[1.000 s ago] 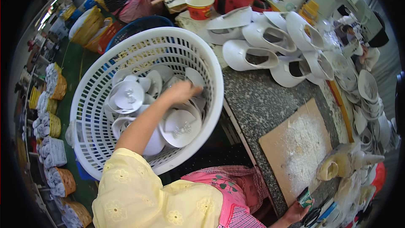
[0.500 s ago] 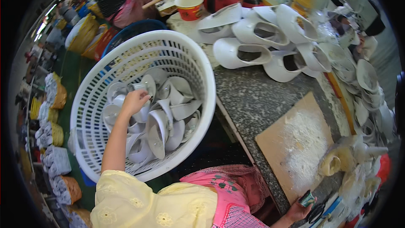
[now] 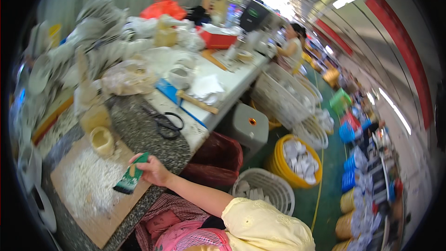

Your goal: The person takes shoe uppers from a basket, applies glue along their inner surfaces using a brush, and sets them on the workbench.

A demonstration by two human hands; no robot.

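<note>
My right hand (image 3: 154, 171) grips a flat green brush (image 3: 132, 175) with a dark lower edge. It is over the right edge of a cardboard sheet (image 3: 69, 172) bearing a heap of white powder (image 3: 90, 181). Just beyond the powder stands a pale yellow, crusted open cup (image 3: 102, 142). Black-handled scissors (image 3: 168, 125) lie on the speckled grey worktop (image 3: 134, 111), past my hand. My left hand is out of the picture.
Stacked white shoe parts (image 3: 65, 60) crowd the back left. A wooden-handled tool (image 3: 197, 102) lies on the white tabletop. A grey stool (image 3: 250, 123), a yellow tub (image 3: 278, 158) of white pieces and a white basket (image 3: 290, 200) stand on the floor. Another person (image 3: 291, 51) is farther back.
The view has swung to the right. The large white basket and my left hand, which was among the white pieces in it, are out of view. The brush stays in my right hand.
</note>
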